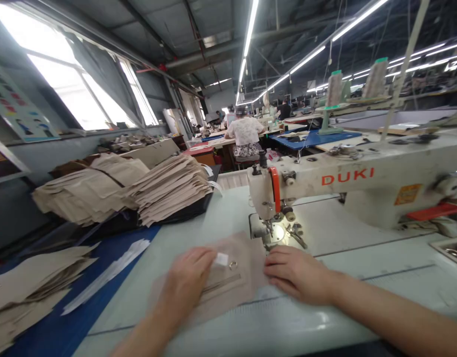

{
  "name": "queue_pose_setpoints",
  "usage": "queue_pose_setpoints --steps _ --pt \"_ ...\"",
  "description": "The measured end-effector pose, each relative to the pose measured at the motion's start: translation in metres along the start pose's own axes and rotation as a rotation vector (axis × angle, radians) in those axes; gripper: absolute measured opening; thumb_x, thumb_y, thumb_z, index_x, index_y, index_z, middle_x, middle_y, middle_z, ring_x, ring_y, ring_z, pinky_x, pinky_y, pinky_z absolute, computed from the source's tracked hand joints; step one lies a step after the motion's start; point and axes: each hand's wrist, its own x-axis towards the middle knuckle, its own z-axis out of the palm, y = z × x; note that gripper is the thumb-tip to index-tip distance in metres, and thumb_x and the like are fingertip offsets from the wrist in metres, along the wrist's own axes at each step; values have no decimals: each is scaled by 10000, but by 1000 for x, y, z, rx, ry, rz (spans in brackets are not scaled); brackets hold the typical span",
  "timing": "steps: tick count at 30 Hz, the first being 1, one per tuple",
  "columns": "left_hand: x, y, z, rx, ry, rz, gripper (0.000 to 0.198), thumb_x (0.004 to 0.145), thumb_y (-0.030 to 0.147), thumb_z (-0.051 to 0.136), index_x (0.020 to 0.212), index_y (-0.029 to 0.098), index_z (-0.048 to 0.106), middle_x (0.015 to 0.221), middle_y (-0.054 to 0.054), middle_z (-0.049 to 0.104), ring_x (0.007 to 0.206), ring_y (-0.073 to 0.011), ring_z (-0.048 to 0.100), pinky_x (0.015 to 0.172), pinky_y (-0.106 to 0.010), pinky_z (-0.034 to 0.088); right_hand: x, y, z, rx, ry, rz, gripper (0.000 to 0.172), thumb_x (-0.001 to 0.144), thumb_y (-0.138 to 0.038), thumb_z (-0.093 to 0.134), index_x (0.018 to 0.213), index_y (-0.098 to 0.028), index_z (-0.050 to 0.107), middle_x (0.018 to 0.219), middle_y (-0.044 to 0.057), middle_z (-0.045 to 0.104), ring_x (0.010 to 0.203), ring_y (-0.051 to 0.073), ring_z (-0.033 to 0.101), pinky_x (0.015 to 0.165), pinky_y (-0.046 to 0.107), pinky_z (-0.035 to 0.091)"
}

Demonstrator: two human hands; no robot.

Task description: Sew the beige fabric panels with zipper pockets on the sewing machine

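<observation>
I sit in a long sewing workshop, with a co-worker (245, 134) seated at a far table around 12 o'clock. At 1 to 3 o'clock stands a cream DUKI sewing machine (347, 183), set into a pale table (228, 208). At 10 o'clock, stacks of beige cut pieces (169, 191) pile up on a black tray (193, 208). More beige pieces (28, 292) lie on a blue mat (65, 302) at 8 o'clock.

At 6 o'clock, a single beige fabric piece (232, 282) lies flat on the table, just short of the machine's presser foot (267, 230). I am smoothing and placing this piece by hand. Neither hand is clenched: both are released and rest palm-down on the fabric. My left hand (186, 280) is on its near side, and my right hand (297, 275) is on its edge, toward the needle.

By my left fingertips sit a small metal ring (233, 265) and a white tag (221, 259). The view is too soft to say whether the tag is paper or cloth.
</observation>
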Motion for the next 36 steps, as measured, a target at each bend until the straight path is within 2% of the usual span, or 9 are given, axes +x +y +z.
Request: queue_pose_setpoints --steps 2,4,8,15,20,26,31,36 --pt "19 24 20 -44 4 112 330 1003 187 374 889 199 684 848 -53 711 807 -187 646 773 -295 532 -1 0 0 -5 -5 -21 219 970 -189 504 1021 -148 713 1005 100 714 950 212 618 926 347 492" --pt "32 39 37 -66 14 143 310 994 150 398 852 182 672 836 -60 696 811 -195 632 769 -311 538 -2 0 0 -1 -13 -48 223 973 -181 493 1018 -141 708 996 98 723 959 204 631 933 331 489" --pt "40 45 58 -76 -56 108 307 961 106 428 824 188 689 849 -66 699 825 -202 638 775 -333 555 -3 -1 0 -13 -34 -80 207 974 -188 497 989 -134 696 955 97 729 967 204 641 896 312 490" --pt "45 42 47 -177 -317 41 305 955 161 425 938 207 726 964 -57 729 889 -196 667 821 -324 563 -2 1 1 -55 -48 -94 216 976 -213 486 922 -160 689 943 79 726 936 201 634 846 316 480" --pt "44 44 51 -145 -317 121 354 895 64 412 1050 189 704 1040 -78 724 945 -220 667 869 -372 558 0 -1 -1 -70 -78 -80 199 971 -212 493 945 -159 684 953 84 716 960 209 629 851 314 467" --pt "44 49 59 -107 -374 151 370 814 -43 432 974 189 671 1013 -63 703 925 -217 669 804 -348 577 0 0 0 -62 -87 -77 200 974 -219 496 980 -142 680 986 88 715 972 211 622 844 322 469" --pt "46 48 62 -29 -320 219 303 812 -30 493 953 186 653 941 -52 701 863 -221 668 758 -342 583 0 2 0 -83 -89 -87 198 973 -234 500 962 -149 678 989 81 714 977 215 614 853 322 462" --pt "46 47 69 -41 -140 289 238 903 48 450 847 190 632 830 -48 681 757 -200 644 695 -317 562 0 2 0 -98 -99 -84 190 973 -240 509 972 -149 676 981 70 712 975 211 609 845 320 459"
